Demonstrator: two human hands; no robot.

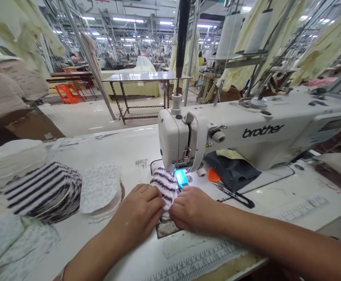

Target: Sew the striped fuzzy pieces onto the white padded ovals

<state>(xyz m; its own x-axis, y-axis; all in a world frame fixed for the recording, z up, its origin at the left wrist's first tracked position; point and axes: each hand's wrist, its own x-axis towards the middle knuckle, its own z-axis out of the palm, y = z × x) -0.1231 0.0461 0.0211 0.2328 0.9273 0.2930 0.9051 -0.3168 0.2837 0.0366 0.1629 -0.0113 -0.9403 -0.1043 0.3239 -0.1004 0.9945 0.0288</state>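
Observation:
A striped black-and-white fabric piece (pixel 163 183) lies under the needle area of a white sewing machine (pixel 173 136). My left hand (pixel 142 207) presses its curled fingers on the left edge of this piece. On the right edge, my right hand (pixel 192 208) has its fingers bent and closed on the cloth. Both hands sit close together just in front of the presser foot. Beside my right fingertips a bright blue-lit patch (pixel 181 177) shows by the needle. The fabric's near end is partly hidden by my fingers.
Left of my hands are stacks of striped pieces (pixel 50 191), pale spotted pieces (pixel 100 187) and white pieces (pixel 12 160). Black thread snips (pixel 234 194), an orange piece (pixel 213 175) and dark cloth (pixel 231 168) lie right of the needle. A printed ruler (pixel 199 261) runs along the front.

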